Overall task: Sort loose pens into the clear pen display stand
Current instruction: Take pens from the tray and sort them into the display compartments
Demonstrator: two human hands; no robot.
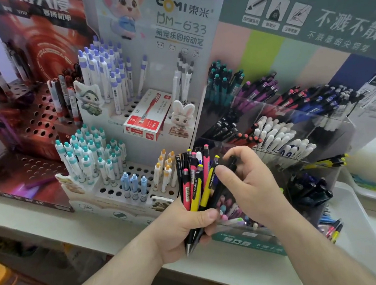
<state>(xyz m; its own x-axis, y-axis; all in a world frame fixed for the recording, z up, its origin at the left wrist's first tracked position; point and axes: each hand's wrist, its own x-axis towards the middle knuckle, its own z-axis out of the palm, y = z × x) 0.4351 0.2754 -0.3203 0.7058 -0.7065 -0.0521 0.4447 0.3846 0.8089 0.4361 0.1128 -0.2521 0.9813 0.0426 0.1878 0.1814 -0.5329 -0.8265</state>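
Observation:
My left hand (188, 227) grips a bundle of loose pens (198, 183) upright: pink, yellow and black barrels with clicker tops up and tips pointing down past my fingers. My right hand (248, 182) is right beside the bundle, its thumb and fingers pinching a black pen (227, 175) at the bundle's right side. The clear pen display stand (297, 114) rises in tiers just behind and to the right, its compartments holding teal, purple, black, red, blue and white pens. A lower front compartment (235, 210) under my right hand holds pastel-capped pens.
A white cardboard pen display (126, 187) with holes, cartoon figures and a red pen box (149, 121) stands on the left. A dark red display (33, 128) is further left. Everything sits on a white counter (38, 222). Loose yellow and pink pens (334, 231) lie at the stand's right.

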